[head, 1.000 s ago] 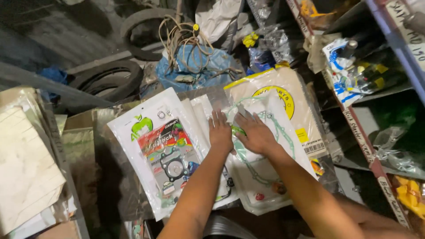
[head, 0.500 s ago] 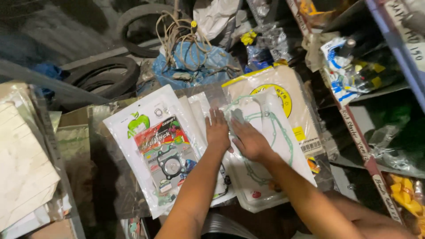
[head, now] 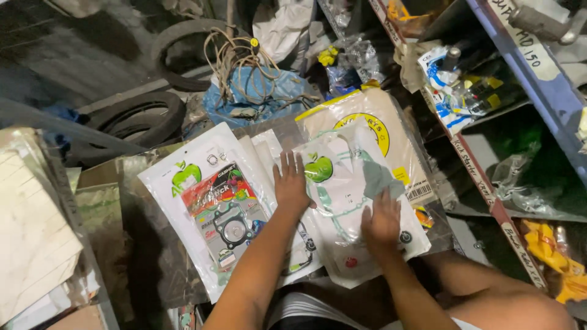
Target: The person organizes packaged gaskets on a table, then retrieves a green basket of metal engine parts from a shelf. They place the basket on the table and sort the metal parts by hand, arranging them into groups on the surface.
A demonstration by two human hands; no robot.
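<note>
Several flat plastic gasket packets lie fanned out in front of me. My left hand (head: 291, 183) rests flat, fingers spread, on the white packets in the middle of the fan. My right hand (head: 381, 221) presses flat on the lower part of a clear packet (head: 351, 183) holding a green outline gasket and a green apple mark. To the left lies a white packet (head: 211, 205) with a red card and a round metal gasket. A beige packet (head: 391, 131) with a yellow round mark lies under the clear one, at the back right.
Metal shelves (head: 507, 220) with labelled edges and bagged parts stand on the right. Rubber tyres (head: 143, 119) and a blue bag (head: 257, 95) with tangled cable lie behind. A stack of paper and plastic sleeves (head: 36, 232) sits at the left.
My right hand slid down from the top of the clear packet to its lower part, uncovering the green apple mark. My left hand stayed put. The view shifted slightly.
</note>
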